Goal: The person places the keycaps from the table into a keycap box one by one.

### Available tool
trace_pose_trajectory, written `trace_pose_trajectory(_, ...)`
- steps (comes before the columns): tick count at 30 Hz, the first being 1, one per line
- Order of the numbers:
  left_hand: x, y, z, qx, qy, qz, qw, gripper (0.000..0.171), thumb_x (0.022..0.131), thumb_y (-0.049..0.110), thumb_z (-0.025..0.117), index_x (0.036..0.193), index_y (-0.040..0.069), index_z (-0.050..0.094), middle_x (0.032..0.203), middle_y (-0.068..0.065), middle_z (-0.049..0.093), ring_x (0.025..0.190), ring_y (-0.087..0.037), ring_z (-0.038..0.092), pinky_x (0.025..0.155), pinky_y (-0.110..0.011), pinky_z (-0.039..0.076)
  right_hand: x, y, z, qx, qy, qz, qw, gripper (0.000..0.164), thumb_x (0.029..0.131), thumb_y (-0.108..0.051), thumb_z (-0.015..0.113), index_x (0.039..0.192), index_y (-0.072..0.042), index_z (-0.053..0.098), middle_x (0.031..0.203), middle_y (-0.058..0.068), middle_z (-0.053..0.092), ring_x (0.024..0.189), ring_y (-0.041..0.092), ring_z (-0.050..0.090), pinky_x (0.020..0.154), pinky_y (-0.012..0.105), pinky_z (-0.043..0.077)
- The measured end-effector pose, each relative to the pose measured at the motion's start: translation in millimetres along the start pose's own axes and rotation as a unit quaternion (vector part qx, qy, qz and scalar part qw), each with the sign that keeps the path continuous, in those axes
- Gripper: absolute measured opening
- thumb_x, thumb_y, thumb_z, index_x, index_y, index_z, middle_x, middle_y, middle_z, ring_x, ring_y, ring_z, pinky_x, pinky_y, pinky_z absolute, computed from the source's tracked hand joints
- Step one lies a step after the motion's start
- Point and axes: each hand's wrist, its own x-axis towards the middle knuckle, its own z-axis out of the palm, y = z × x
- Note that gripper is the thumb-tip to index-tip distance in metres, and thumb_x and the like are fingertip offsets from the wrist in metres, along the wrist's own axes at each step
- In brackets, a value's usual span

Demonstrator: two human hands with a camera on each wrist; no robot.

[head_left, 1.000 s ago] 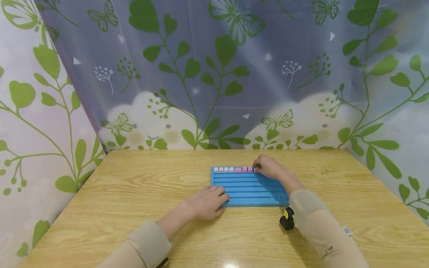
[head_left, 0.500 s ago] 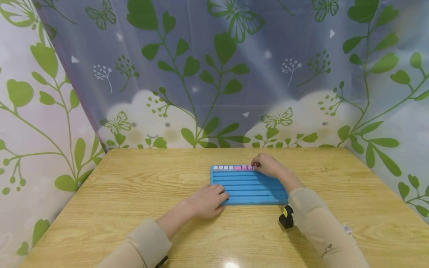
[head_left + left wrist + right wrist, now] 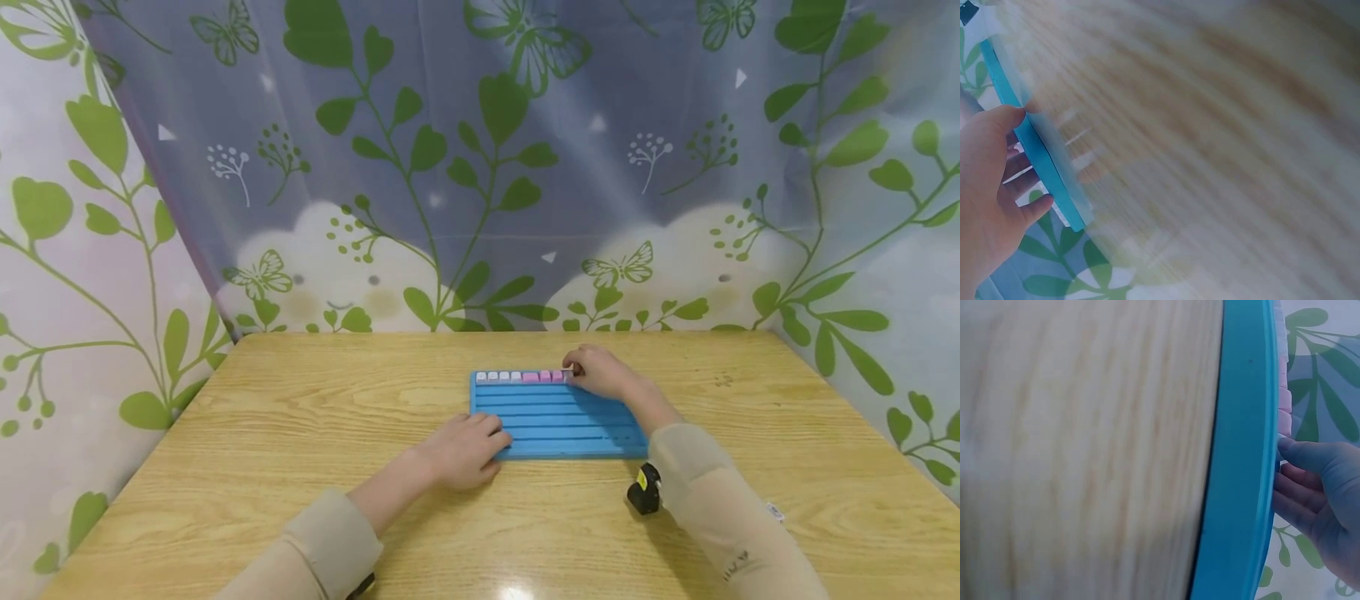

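Observation:
A blue ridged board lies on the table, its back groove holding a row of small keycap-like blocks. White blocks fill the left end of that row, followed by pink blocks. My left hand holds the board's front left corner; in the left wrist view the thumb is against its front edge and the fingers reach over the top. At the row's right end, my right hand pinches a pale block, mostly hidden by the fingers. The right wrist view shows the thumb on it, beside the pink ones.
The wooden table meets a leaf-patterned curtain at its back edge. A small white-and-purple item lies by the right sleeve. A black wrist camera hangs under the right wrist.
Both hands stay in place on the board and at the row's end. The right fingers shift slightly at the pale block; the right sleeve covers more of the small item.

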Motion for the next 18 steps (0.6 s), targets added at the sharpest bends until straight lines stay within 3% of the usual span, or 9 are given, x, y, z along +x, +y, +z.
trace_pose_trajectory(13, -0.2, -0.7, -0.4, -0.011, 0.003, 0.0, 0.9999, 0.033, 0.094, 0.03, 0.051, 0.123, 0.014, 0.055, 0.104, 0.0, 0.05, 0.099, -0.016, 0.048, 0.085, -0.033, 0.043, -21, -5, -25, 0.041, -0.012, 0.041, 0.998, 0.03, 0.087, -0.004, 0.061, 0.115, 0.008, 0.058, 0.102, 0.019, 0.062, 0.095, 0.032, 0.059, 0.079, 0.042, 0.048)
trace_pose_trajectory(18, -0.2, 0.2, -0.4, -0.009, 0.004, 0.003, 0.9999, 0.033, 0.094, 0.03, 0.051, 0.123, 0.014, 0.055, 0.103, 0.0, 0.05, 0.098, -0.016, 0.048, 0.084, -0.032, 0.043, -36, 0, -34, 0.046, -0.014, 0.046, 0.998, 0.028, 0.088, -0.006, 0.061, 0.111, 0.009, 0.059, 0.102, 0.02, 0.062, 0.093, 0.032, 0.059, 0.08, 0.043, 0.048)
